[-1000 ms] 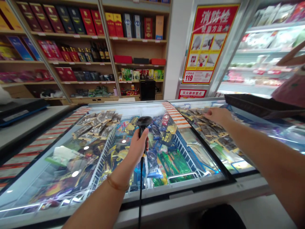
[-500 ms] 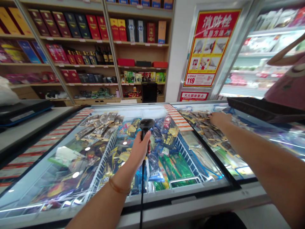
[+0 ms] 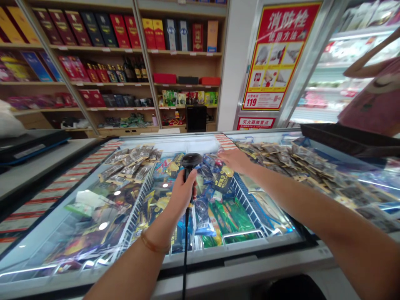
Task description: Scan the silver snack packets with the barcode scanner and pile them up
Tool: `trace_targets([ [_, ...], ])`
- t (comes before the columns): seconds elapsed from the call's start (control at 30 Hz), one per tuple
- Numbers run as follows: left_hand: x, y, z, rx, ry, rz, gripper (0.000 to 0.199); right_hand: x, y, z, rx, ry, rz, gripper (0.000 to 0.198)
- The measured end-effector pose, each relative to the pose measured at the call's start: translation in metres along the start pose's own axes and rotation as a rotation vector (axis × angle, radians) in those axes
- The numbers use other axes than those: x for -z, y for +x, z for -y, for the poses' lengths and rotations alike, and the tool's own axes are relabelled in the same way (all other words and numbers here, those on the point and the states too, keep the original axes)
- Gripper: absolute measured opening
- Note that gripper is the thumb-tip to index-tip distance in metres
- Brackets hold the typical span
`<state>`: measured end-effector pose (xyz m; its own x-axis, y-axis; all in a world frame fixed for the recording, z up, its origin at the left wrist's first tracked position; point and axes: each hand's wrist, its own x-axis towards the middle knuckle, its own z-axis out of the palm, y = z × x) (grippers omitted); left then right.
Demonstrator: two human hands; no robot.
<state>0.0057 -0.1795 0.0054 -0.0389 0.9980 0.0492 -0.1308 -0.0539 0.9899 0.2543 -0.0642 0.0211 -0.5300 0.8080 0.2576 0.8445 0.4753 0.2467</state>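
My left hand (image 3: pixel 184 189) is wrapped round the handle of a black barcode scanner (image 3: pixel 191 160), whose cable runs down towards me. The scanner is above a glass-topped chest freezer (image 3: pixel 200 263). Farther right, my right hand (image 3: pixel 235 161) reaches over the freezer with its fingers stretched out and nothing visible in them. Its fingertips are over colourful ice-cream packs at the far end of the white wire basket (image 3: pixel 243 201); whether they touch the glass I cannot tell. Green wrapped packs (image 3: pixel 233 218) lie nearer in that basket.
Small dark packets (image 3: pixel 135 163) are heaped on the left, and more packets (image 3: pixel 281 156) on the right. A black tray (image 3: pixel 346 139) stands at the right, near a person in a pink top (image 3: pixel 371 96). Shelves of boxed goods (image 3: pixel 184 62) line the back wall.
My right hand has moved left, from the packets on the right to above the ice-cream basket, and its fingers are stretched out. My left hand and the scanner have hardly moved.
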Motion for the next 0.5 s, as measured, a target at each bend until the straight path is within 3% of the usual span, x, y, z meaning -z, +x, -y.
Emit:
trace_targets([
  [0.1, 0.000, -0.001, -0.002, 0.002, -0.009, 0.002, 0.056, -0.003, 0.005, 0.029, 0.151, 0.061, 0.025, 0.037],
  [0.17, 0.001, -0.001, -0.003, 0.004, -0.019, 0.003, 0.056, 0.000, 0.008, 0.035, 0.119, 0.127, -0.001, 0.044],
  [0.27, 0.000, 0.000, -0.003, -0.001, -0.012, 0.004, 0.057, 0.000, 0.020, 0.032, -0.223, 0.239, -0.060, 0.057],
  [0.37, 0.000, -0.001, -0.002, -0.013, 0.005, 0.009, 0.057, -0.011, 0.039, 0.032, -0.548, 0.381, 0.063, 0.060],
  [0.43, 0.001, -0.001, -0.002, -0.010, 0.013, 0.012, 0.056, -0.024, 0.049, 0.036, -0.590, 0.529, 0.188, 0.054],
  [0.5, 0.001, -0.001, -0.002, -0.006, 0.022, 0.012, 0.054, -0.039, 0.056, 0.041, -0.593, 0.729, 0.158, 0.050],
])
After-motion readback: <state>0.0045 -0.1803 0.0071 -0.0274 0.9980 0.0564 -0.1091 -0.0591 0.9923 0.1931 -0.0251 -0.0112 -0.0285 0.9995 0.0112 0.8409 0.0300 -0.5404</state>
